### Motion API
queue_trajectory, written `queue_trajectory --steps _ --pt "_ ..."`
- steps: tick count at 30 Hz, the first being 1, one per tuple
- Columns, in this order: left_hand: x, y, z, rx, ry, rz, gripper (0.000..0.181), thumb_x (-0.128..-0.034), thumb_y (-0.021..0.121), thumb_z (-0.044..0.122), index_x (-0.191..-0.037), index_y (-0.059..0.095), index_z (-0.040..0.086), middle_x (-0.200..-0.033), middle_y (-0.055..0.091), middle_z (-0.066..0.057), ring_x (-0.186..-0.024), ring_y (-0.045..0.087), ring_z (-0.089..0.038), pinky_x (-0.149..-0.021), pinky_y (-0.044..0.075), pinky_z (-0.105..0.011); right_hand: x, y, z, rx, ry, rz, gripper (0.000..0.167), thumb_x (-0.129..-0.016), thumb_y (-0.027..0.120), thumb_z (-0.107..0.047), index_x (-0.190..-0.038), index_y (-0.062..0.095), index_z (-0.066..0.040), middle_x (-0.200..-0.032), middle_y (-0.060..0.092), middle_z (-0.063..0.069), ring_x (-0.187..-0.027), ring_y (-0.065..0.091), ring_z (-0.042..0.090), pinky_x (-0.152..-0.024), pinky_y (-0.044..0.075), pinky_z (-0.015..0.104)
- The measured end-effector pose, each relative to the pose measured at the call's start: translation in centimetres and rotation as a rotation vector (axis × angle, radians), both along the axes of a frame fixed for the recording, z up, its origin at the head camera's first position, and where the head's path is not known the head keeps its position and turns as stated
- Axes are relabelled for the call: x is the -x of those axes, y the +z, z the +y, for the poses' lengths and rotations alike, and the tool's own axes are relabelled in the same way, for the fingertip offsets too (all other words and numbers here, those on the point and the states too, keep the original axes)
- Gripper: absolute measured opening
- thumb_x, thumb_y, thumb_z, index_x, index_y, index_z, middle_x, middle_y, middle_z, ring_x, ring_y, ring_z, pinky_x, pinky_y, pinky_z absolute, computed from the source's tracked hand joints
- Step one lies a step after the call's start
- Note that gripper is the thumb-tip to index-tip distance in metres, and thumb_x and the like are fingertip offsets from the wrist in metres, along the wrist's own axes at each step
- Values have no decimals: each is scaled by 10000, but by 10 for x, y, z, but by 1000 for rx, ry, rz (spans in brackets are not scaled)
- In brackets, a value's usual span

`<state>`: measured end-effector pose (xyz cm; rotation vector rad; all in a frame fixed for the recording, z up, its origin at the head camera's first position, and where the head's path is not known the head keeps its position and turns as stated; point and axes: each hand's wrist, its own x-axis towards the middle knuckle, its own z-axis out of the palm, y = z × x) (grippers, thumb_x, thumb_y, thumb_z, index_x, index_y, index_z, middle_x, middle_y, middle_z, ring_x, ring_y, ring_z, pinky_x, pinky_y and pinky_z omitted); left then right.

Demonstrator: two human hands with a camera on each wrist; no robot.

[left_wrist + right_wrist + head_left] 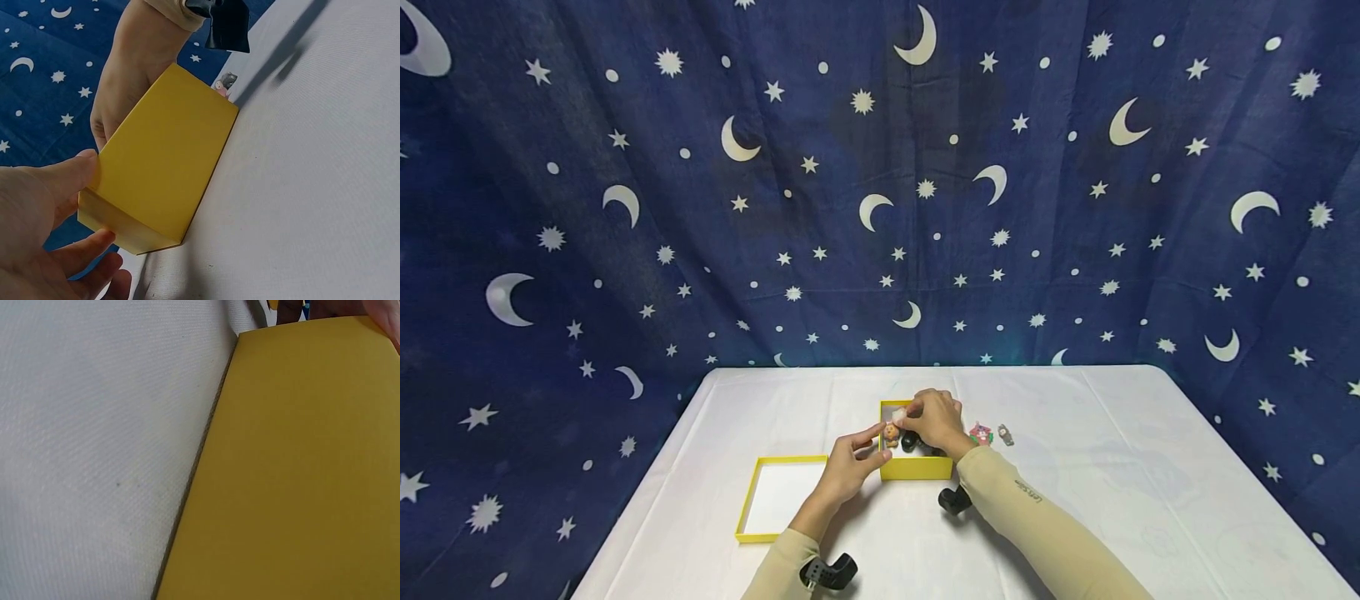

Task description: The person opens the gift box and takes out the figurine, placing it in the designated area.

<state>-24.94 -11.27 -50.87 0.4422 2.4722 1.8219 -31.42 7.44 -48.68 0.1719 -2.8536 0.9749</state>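
To the left of the yellow box (pixel 916 469) you have one shallow yellow-rimmed lid (pixel 745 500), white inside, lying well apart from it. Next comes your left hand (pixel 846 471), one of two at work: it touches the box's near left corner, thumb and fingers extended and loosely spread around the left wall. There is one box, uncovered, in front of you. Inside it, by its left wall, stands one small orange-brown figure (pixel 891 434); beside that, you can make out at least two dark round pieces (pixel 910 442), but your arm hides the rest, so no full count is possible. Over the box, your right hand (pixel 936 417) pinches one small pale piece (pixel 898 412) in its curled fingers. Just right of the box lie two more small pieces: one pink-and-green figure (pixel 981 433), then one grey figure (pixel 1005 434).

Each of your wrists carries one black device, two in all, both nearer you than the box. Under the box spreads one table (pixel 1090 483) with a white cloth. Behind the box and to both sides hangs a dark blue curtain (pixel 850 150) patterned with pale moons, stars and dots, too many to count.
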Motion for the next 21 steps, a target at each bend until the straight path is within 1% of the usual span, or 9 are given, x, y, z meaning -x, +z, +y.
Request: queue_trajectory --steps 6,11,14,16,17,19,21 --pt "0 0 0 -11 8 7 516 -952 693 138 -1420 550 -26 -1463 549 -242 -1328 527 -493 -1127 450 -588 0 2 2 31 17 6 194 -791 869 -295 -856 798 -127 -1262 698 106 -1231 549 341 -1071 352 556" --pt "-1 1 0 -3 7 16 507 -954 689 132 -1417 554 -27 -1459 548 -252 -1323 526 -503 -1118 459 -587 3 0 8 100 85 3 190 -808 847 -281 -878 790 -113 -1297 679 127 -1260 543 372 -1088 344 605" --pt "-1 2 0 0 9 14 504 -955 684 120 -1419 552 -24 -1465 541 -255 -1323 523 -508 -1118 459 -586 5 0 13 168 139 -2 171 -821 824 -252 -874 778 -97 -1314 664 160 -1294 545 402 -1134 355 638" --pt "-1 1 0 1 6 22 502 -955 683 116 -1417 551 -31 -1465 536 -265 -1316 527 -514 -1111 465 -588 6 0 17 223 169 -10 145 -828 812 -221 -863 763 -89 -1319 656 177 -1310 547 407 -1159 370 627" --pt "-1 1 0 -2 9 13 504 -955 685 120 -1419 552 -24 -1472 533 -257 -1324 521 -510 -1120 458 -586 6 1 18 249 182 -14 131 -835 803 -208 -859 754 -89 -1327 649 184 -1320 545 408 -1166 377 616" --pt "-1 1 0 -5 8 9 509 -953 690 127 -1418 551 -26 -1479 528 -251 -1328 519 -509 -1122 456 -585 7 3 21 310 198 -20 109 -840 794 -178 -858 743 -84 -1337 642 192 -1336 538 407 -1174 395 592" --pt "-1 1 0 -9 7 8 513 -951 694 134 -1418 552 -25 -1484 525 -245 -1333 514 -509 -1125 452 -588 8 5 23 354 202 -17 103 -845 783 -162 -881 734 -79 -1339 645 182 -1345 533 399 -1179 388 592"
